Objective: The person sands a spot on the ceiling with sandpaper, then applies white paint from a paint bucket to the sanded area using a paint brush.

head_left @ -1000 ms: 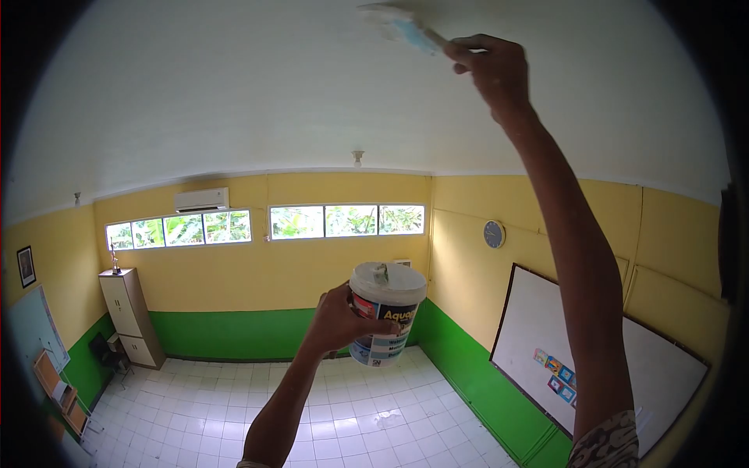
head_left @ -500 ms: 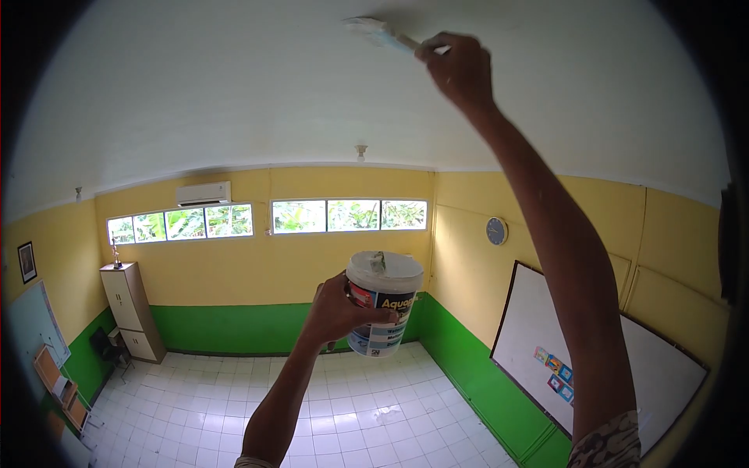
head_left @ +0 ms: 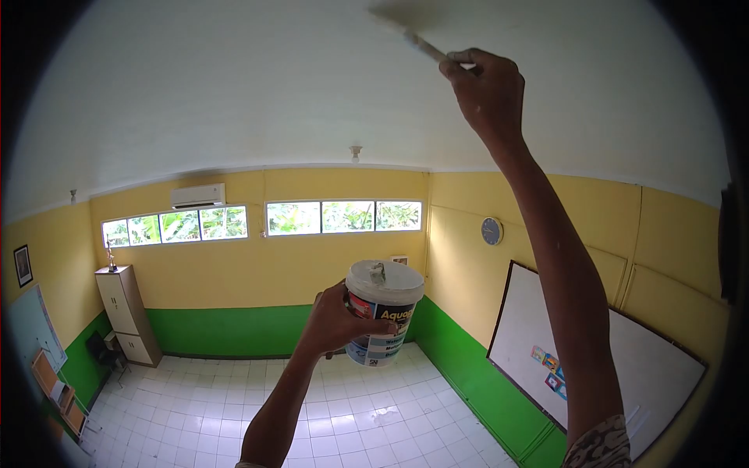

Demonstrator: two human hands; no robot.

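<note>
My right hand (head_left: 488, 90) is raised overhead and grips the handle of a paintbrush (head_left: 409, 30). The brush's bristles press flat against the white ceiling (head_left: 234, 86), blurred by motion. At chest height my left hand (head_left: 335, 320) clasps a small white paint bucket (head_left: 382, 310) from the side. The bucket carries a red, black and blue label and has white paint smeared on its top.
Yellow walls with a green lower band enclose a white tiled floor (head_left: 328, 413) far below. A whiteboard (head_left: 577, 351) hangs on the right wall near a round clock (head_left: 492, 231). An air conditioner (head_left: 198, 195), windows, a cabinet (head_left: 127, 316) and a ceiling lamp fitting (head_left: 356, 152) are also in view.
My right hand swept the brush left across the ceiling and then back to the right. The bucket in my left hand stayed nearly in place.
</note>
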